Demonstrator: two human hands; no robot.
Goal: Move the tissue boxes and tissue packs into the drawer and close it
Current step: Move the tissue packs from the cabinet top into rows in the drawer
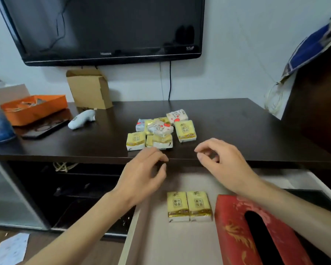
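Note:
A heap of several small tissue packs point(161, 130), yellow, white with red hearts and one blue, lies near the front of the dark cabinet top point(237, 127). Below it the drawer point(151, 241) stands pulled out. Inside lie two yellow tissue packs point(189, 206) side by side and a red tissue box point(243, 232) with gold patterns at the right. My left hand point(143, 175) and my right hand point(222, 159) hover empty above the drawer's back, just in front of the heap, fingers loosely curled and apart.
A black TV point(103, 29) hangs on the wall above. On the cabinet's left are a cardboard box point(90, 88), an orange box point(34, 108), a white toy-like object point(82, 118) and a dark tray point(44, 129). A dark wardrobe side point(317, 104) stands at the right.

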